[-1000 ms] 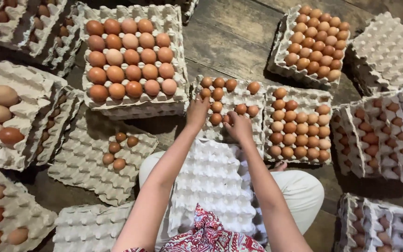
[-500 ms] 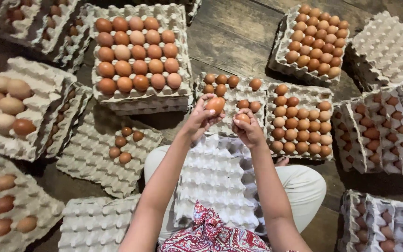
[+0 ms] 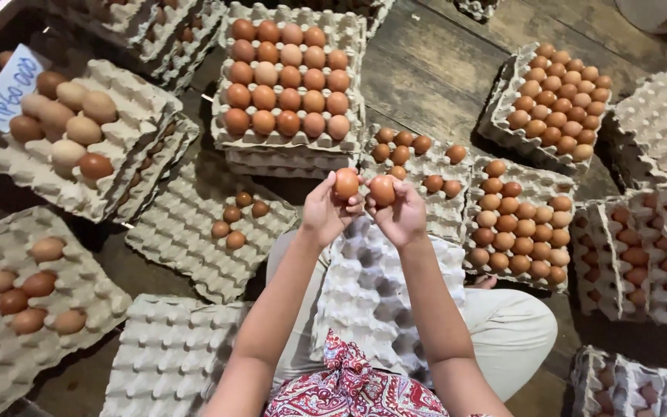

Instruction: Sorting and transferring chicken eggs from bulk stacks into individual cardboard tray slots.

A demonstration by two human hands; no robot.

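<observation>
My left hand [image 3: 326, 214] holds a brown egg [image 3: 346, 184] by its fingertips. Close beside it, my right hand [image 3: 404, 217] holds a second brown egg [image 3: 382, 190]. Both eggs are raised side by side, nearly touching, above an empty grey pulp egg tray [image 3: 372, 297] resting on my lap. Just beyond the hands lies a partly filled tray [image 3: 426, 202] with several brown eggs.
A full stacked tray [image 3: 349, 31] sits at centre back, two more full trays [image 3: 503, 116] [image 3: 538, 179] at right, with empty stacks [image 3: 658, 131] beyond. At left lie trays of larger pale eggs [image 3: 117, 193], a few-egg tray [image 3: 179, 239] and another [image 3: 79, 340]. An empty tray [image 3: 171, 363] lies near my left knee.
Both hands lifted off the partly filled tray, each bringing up one egg, and drew back toward me. The eggs now sit higher and closer together.
</observation>
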